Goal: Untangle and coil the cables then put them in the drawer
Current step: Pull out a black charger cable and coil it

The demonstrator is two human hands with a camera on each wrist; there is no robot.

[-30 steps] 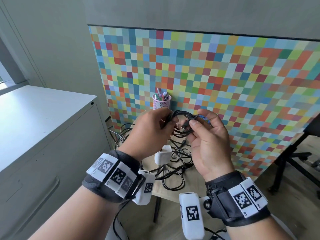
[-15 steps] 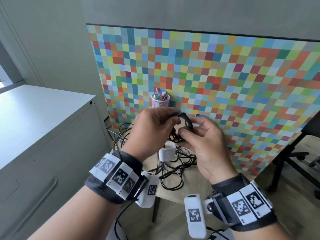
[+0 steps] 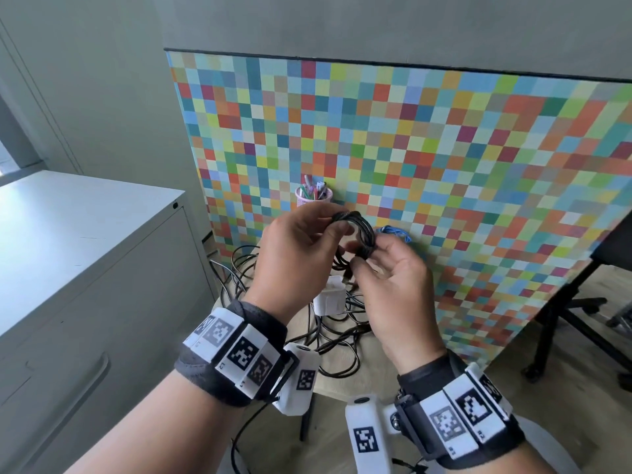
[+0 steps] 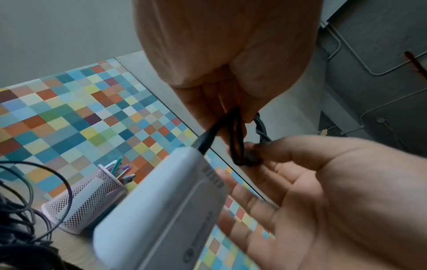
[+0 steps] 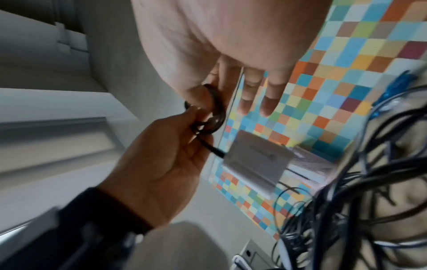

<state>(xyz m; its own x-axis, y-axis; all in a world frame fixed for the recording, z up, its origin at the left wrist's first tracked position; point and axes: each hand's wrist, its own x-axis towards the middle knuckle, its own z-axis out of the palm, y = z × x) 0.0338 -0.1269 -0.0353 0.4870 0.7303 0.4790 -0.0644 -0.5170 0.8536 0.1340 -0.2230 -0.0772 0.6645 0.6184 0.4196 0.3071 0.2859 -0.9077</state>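
Between hands (image 3: 342,265) — braided (black) coil (image 3: 355,230)

The coil (image 3: 355,230) I hold in my left hand (image 3: 294,261) and right hand (image 3: 393,289) is black, and a white charger block (image 3: 330,297) hangs from it. More black cables (image 3: 328,336) lie on my pale wood table (image 3: 367,381), with a bright blue cable (image 3: 393,231) behind. The pen cup (image 3: 313,196) is pink mesh, holding green, purple and white pens. The board (image 3: 444,165) is a checker of blue, teal, green, yellow, orange and red squares. The cabinet (image 3: 85,268) is light grey. My wristbands (image 3: 236,357) are black with white tags bearing black square codes.
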